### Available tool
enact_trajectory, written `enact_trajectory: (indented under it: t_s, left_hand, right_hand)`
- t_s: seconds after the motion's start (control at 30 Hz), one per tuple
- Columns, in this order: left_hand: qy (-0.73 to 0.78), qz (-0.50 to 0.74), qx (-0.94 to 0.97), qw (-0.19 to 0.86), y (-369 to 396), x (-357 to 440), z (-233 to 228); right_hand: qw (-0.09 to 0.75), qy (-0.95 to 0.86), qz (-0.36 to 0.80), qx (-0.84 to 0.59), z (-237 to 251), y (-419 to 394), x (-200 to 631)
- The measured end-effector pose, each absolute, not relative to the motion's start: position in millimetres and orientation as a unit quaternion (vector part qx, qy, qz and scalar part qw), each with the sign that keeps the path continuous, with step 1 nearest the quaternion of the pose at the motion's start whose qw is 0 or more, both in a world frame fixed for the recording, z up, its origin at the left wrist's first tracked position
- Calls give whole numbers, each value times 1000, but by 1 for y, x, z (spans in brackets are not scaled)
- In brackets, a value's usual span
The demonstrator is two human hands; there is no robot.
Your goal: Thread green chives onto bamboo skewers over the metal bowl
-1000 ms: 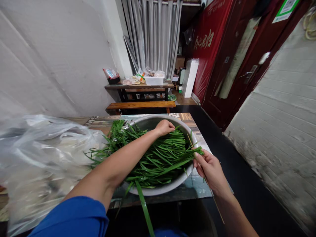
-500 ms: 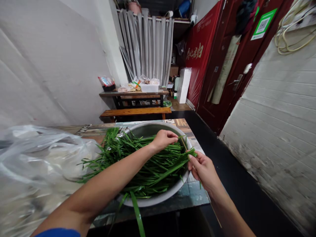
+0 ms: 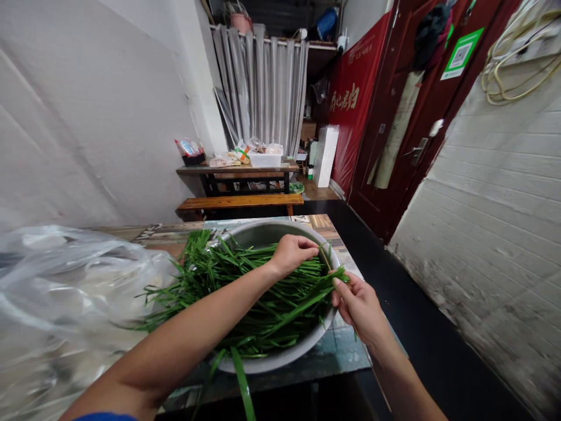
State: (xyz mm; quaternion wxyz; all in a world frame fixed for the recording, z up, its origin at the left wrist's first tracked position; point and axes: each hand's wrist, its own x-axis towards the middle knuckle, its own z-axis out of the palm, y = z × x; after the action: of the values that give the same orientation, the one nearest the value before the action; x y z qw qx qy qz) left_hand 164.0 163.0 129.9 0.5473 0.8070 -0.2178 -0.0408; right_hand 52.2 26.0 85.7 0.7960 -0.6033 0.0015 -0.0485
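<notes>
A metal basin (image 3: 302, 345) holds a heap of long green garlic chives (image 3: 249, 275), some hanging over its front and left rim. My right hand (image 3: 358, 301) is closed at the basin's right rim around a thin wooden skewer (image 3: 380, 383) and the ends of several chives. The skewer slants from below this hand up towards my left hand (image 3: 294, 255). My left hand reaches across the basin, thumb and fingers pinched at the skewer's upper end, where a bit of green chive shows. The fingers partly hide how the chive sits on the skewer.
The basin stands on a wood-patterned table (image 3: 346, 345). A large clear plastic bag (image 3: 79, 292) fills the left side. Beyond are a wooden bench (image 3: 241, 202) and a second table with a white tub (image 3: 265, 159). A dark red door (image 3: 377, 199) is at right.
The view has tilted up slightly, so the basin sits a little lower in the picture. Both hands keep nearly the same pose at the skewer.
</notes>
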Motion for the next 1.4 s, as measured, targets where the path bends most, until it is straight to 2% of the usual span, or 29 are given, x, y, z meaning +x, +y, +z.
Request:
enact_trajectory:
  t_s: [0.27, 0.5, 0.7, 0.9, 1.3, 1.4]
  left_hand:
    - [-271, -34, 816, 509, 162, 157, 131]
    - [-388, -126, 820, 401, 179, 131, 142]
    - [-317, 20, 896, 310, 207, 190, 132]
    - [-338, 5, 911, 239, 191, 226, 102]
    - [-306, 3, 920, 246, 165, 236, 87]
    - [-280, 20, 908, 311, 169, 234, 93]
  right_hand:
    - [802, -2, -58, -594, 88, 27, 51]
    - [800, -4, -70, -596, 87, 27, 48]
    - [799, 12, -75, -596, 78, 27, 36]
    - [801, 5, -64, -595, 74, 26, 34]
    - [790, 14, -68, -609, 76, 24, 38]
    - [790, 11, -66, -609, 78, 24, 40]
